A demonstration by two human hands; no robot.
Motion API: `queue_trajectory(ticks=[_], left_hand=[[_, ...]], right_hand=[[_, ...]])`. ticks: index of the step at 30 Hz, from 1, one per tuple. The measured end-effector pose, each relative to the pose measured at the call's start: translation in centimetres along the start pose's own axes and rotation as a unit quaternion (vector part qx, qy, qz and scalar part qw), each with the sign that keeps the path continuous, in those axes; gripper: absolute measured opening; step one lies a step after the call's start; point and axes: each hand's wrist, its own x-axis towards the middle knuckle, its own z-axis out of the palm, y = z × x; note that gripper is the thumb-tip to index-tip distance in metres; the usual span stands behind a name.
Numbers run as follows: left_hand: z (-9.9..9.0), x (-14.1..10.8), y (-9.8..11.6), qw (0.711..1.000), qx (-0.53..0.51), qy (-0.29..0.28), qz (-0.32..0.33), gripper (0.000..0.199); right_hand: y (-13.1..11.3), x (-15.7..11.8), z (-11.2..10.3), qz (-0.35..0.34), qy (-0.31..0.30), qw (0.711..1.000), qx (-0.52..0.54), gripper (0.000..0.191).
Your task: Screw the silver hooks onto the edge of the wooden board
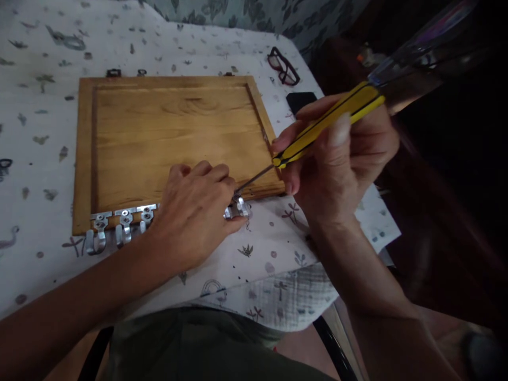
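A wooden panel (174, 127) with a raised frame lies on the table. Along its near edge runs a metal hook rail (126, 218) with several silver hooks, its middle hidden behind my left hand (196, 214). That hand is closed at the rail's right end, thumb beneath a silver hook (240, 209) and fingers curled over the panel's edge. In my right hand (349, 159) is a yellow and black screwdriver (329, 124), held aslant. Its thin shaft points down to the left, and the tip meets the rail beside my left fingers; the screw there is too small to make out.
A white patterned cloth (35, 164) covers the table. Beyond the panel's right side lie dark-rimmed glasses (283, 66) and a black phone-like object (300, 100). Small dark metal pieces (114, 73) sit along the panel's far edge. Dark furniture (440, 211) stands at right.
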Motion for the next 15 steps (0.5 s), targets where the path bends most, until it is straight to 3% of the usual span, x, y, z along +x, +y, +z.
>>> queue_trajectory(ticks=[10, 15], left_hand=[[0.0, 0.17, 0.0, 1.0, -0.014, -0.012, -0.01, 0.026], [0.11, 0.16, -0.17, 1.0, -0.011, -0.001, -0.002, 0.024]], right_hand=[[-0.41, -0.16, 0.07, -0.001, 0.011, 0.999, -0.048, 0.024], [-0.98, -0.55, 0.39, 0.033, 0.023, 0.994, -0.098, 0.026]])
